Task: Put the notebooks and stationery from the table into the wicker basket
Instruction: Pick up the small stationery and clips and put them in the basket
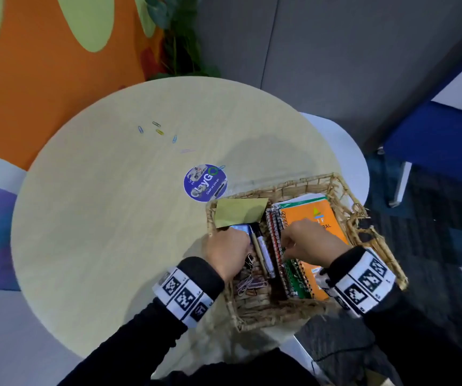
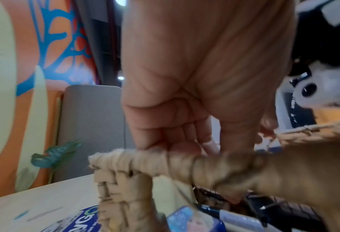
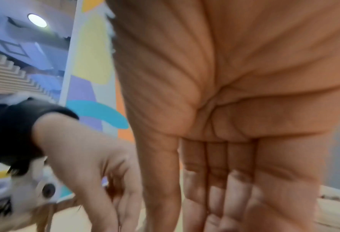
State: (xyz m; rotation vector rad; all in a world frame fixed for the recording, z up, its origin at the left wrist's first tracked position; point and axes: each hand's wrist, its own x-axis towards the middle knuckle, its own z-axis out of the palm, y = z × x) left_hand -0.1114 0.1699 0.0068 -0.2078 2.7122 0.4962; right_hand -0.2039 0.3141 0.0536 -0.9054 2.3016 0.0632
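A: Which step is this?

B: Packing, I'd say. Both hands are down in the basket (image 1: 343, 201), which sits at the table's (image 1: 113, 218) right edge. The left hand (image 1: 228, 250) is over the pens (image 1: 263, 252) and a small blue item, fingers bent downward; whether they hold anything, I cannot tell. The right hand (image 1: 311, 243) is on the notebooks (image 1: 316, 218), fingers running down fairly straight in the wrist view, seemingly pressing at the spiral bindings, nothing clearly gripped.

A: And what's inside?

B: Notebooks along the right side, pens in the middle, an envelope (image 1: 241, 213) at the far left, a heap of clips (image 1: 247, 284) at the near left.

A: So what's left?

B: Loose clips (image 1: 157, 130) lie out on the table, well apart from the basket (one more at the sticker's (image 1: 205, 183) rim). The next move calls for a reach across and fine pinching; they're flat and thin, so likely fiddly.

A: Anything in the way?

B: Nothing between. A plant (image 1: 177, 37) stands beyond the table.
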